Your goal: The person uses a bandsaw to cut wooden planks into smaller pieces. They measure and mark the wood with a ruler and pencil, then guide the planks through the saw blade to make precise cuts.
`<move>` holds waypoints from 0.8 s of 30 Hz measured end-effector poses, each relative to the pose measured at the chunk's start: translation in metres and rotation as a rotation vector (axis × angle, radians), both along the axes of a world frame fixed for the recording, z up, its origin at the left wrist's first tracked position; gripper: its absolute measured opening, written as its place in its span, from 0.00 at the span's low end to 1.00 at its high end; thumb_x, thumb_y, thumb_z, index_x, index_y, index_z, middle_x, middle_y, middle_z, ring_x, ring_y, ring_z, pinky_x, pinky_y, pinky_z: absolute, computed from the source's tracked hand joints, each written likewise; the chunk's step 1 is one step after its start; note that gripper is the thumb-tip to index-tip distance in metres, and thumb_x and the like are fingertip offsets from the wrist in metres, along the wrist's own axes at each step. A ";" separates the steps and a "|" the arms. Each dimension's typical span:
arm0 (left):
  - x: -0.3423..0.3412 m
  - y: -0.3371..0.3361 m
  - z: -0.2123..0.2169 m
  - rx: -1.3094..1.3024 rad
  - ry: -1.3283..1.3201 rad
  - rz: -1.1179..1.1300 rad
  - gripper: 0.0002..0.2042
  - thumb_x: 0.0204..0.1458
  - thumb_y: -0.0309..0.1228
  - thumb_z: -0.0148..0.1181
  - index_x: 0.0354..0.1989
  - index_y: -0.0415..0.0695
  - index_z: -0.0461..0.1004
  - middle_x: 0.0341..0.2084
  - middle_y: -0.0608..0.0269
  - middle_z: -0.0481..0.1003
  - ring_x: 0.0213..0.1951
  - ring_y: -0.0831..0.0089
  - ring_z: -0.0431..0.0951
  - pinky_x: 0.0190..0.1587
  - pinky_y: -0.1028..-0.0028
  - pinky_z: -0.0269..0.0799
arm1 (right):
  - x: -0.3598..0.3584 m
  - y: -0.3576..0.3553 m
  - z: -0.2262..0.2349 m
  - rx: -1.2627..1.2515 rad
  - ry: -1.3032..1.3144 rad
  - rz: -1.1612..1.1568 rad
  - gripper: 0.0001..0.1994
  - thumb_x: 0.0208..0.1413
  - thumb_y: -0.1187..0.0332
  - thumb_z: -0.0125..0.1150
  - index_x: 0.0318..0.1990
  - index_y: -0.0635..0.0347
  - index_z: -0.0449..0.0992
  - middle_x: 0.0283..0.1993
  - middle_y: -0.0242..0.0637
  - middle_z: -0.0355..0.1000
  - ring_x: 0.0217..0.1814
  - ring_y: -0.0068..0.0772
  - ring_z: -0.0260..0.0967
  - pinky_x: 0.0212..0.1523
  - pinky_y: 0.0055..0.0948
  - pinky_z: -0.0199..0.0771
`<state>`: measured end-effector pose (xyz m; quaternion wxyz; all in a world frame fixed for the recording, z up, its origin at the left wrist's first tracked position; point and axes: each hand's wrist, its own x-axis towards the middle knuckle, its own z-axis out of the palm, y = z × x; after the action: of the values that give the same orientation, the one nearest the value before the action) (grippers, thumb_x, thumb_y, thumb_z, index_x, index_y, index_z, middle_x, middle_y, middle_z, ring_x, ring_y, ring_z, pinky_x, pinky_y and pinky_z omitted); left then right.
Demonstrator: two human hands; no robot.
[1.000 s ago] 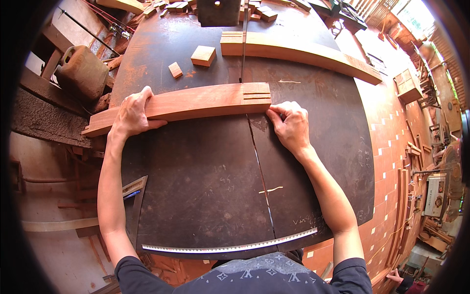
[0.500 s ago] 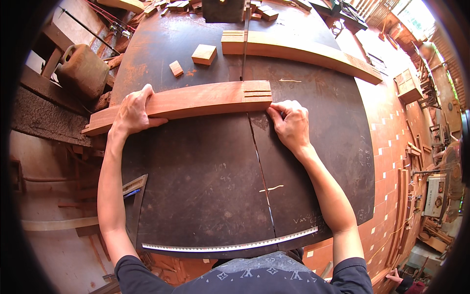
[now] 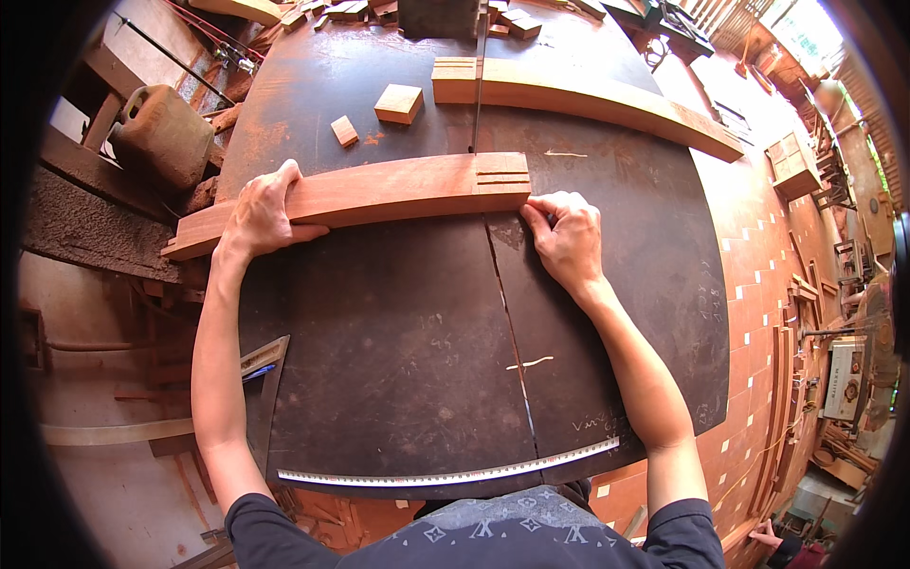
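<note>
A slightly curved reddish wooden beam (image 3: 389, 194) lies across the dark saw table, its right end cut with narrow parallel slots. Near its left end, my left hand (image 3: 261, 211) is wrapped over the beam, thumb along the near side. The closed fingers of my right hand (image 3: 569, 232) press against the near corner of its slotted end. Just behind the beam stands the thin upright saw blade (image 3: 478, 104); the beam's far edge is close to it, and I cannot tell whether they touch.
A second slotted beam (image 3: 588, 100) lies beyond the blade. Two small wood blocks (image 3: 398, 104) sit left of it, offcuts (image 3: 517, 24) farther back. A ruler strip (image 3: 445, 474) runs along the table's near edge. Another person's hand (image 3: 764, 533) shows at lower right.
The whole view has shifted very slightly. Both hands keep their places on the beam, and the beam shows no clear movement against the blade.
</note>
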<state>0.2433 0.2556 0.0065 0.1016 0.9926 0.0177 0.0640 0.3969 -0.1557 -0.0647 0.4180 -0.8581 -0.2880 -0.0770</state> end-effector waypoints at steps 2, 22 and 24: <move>0.000 0.001 0.000 0.005 -0.002 0.001 0.36 0.36 0.44 0.91 0.43 0.43 0.68 0.32 0.44 0.81 0.40 0.41 0.84 0.45 0.52 0.79 | 0.000 0.000 -0.001 0.003 -0.004 -0.005 0.09 0.61 0.67 0.73 0.45 0.60 0.91 0.42 0.48 0.86 0.47 0.52 0.81 0.54 0.46 0.80; 0.001 0.007 -0.006 -0.017 -0.060 -0.043 0.36 0.34 0.41 0.92 0.42 0.42 0.68 0.30 0.48 0.77 0.35 0.43 0.80 0.42 0.55 0.76 | 0.006 -0.004 -0.003 -0.007 -0.077 0.038 0.07 0.59 0.69 0.77 0.41 0.62 0.91 0.39 0.46 0.86 0.41 0.46 0.82 0.46 0.40 0.81; 0.002 0.003 -0.002 0.000 -0.027 -0.029 0.36 0.35 0.43 0.92 0.43 0.42 0.68 0.32 0.45 0.80 0.38 0.41 0.82 0.44 0.53 0.78 | 0.005 -0.004 -0.002 -0.007 -0.068 0.038 0.07 0.59 0.69 0.77 0.41 0.62 0.91 0.39 0.45 0.86 0.41 0.45 0.82 0.46 0.40 0.81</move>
<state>0.2452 0.2587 0.0044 0.1025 0.9918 0.0020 0.0762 0.4020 -0.1601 -0.0671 0.4063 -0.8509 -0.3185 -0.0969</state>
